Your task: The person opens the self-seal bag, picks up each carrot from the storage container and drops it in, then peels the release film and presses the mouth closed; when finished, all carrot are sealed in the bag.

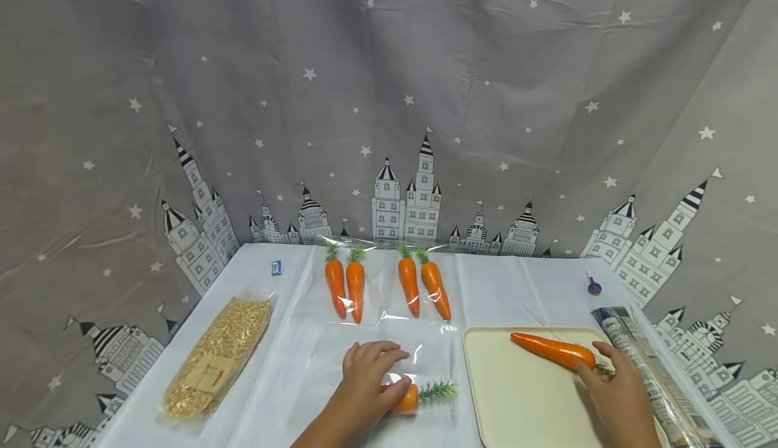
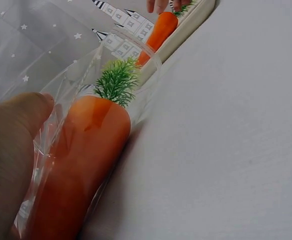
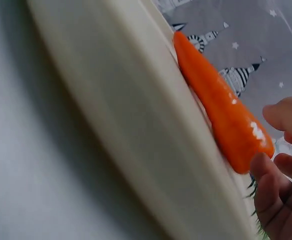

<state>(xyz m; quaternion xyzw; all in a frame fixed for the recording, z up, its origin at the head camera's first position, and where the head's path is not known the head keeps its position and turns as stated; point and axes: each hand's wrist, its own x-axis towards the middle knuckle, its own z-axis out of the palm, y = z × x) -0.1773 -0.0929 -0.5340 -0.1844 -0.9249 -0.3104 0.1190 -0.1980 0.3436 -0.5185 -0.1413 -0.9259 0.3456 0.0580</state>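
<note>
My left hand (image 1: 369, 382) is over a clear plastic bag (image 1: 322, 367) at the front middle, its thumb across a carrot (image 1: 406, 401) in the bag. This carrot's green top points right; the hand hides most of its body. In the left wrist view, the bagged carrot (image 2: 88, 145) lies beside the thumb. My right hand (image 1: 620, 384) is at the thick end of another carrot (image 1: 550, 349) on a cream tray (image 1: 510, 394). In the right wrist view, fingertips (image 3: 276, 114) stand spread around that end of the carrot (image 3: 221, 107), one right at its edge.
Two bagged carrots (image 1: 355, 289) lie at the back, with two more bagged carrots (image 1: 408, 286) to their right. A bag of grain-like flakes (image 1: 221, 353) lies left, a small blue packet (image 1: 276, 267) behind it. Right are long plastic packs (image 1: 653, 374) and a small purple item (image 1: 593, 286).
</note>
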